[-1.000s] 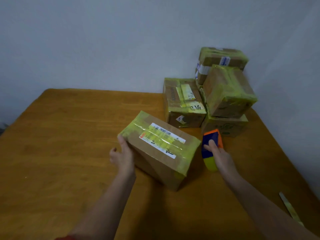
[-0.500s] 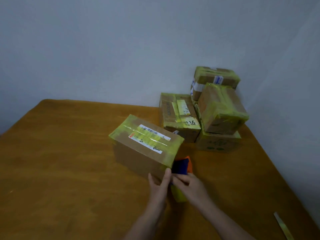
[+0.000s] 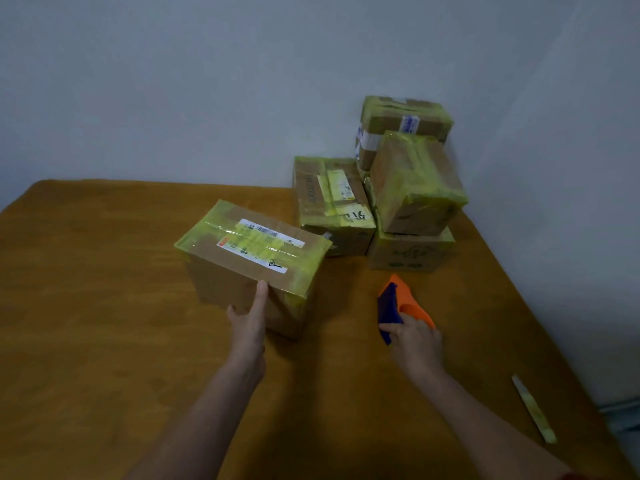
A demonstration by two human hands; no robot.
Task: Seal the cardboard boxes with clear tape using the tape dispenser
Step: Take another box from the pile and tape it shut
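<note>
A cardboard box (image 3: 242,258) with yellowish tape and a white shipping label on top sits at the middle of the wooden table (image 3: 86,323). My left hand (image 3: 247,320) touches its near side with straight fingers, one fingertip at the top edge. To the right, my right hand (image 3: 414,341) grips the orange and blue tape dispenser (image 3: 398,304), held just above the table and apart from the box.
Several taped boxes (image 3: 398,188) are stacked in the far right corner against the wall. A loose strip of tape (image 3: 533,408) lies near the table's right edge. Bare table spreads to the left and front.
Both hands were together at the box's near corner. Now my right hand has drawn the dispenser away to the right, and my left hand has shifted left along the box's side.
</note>
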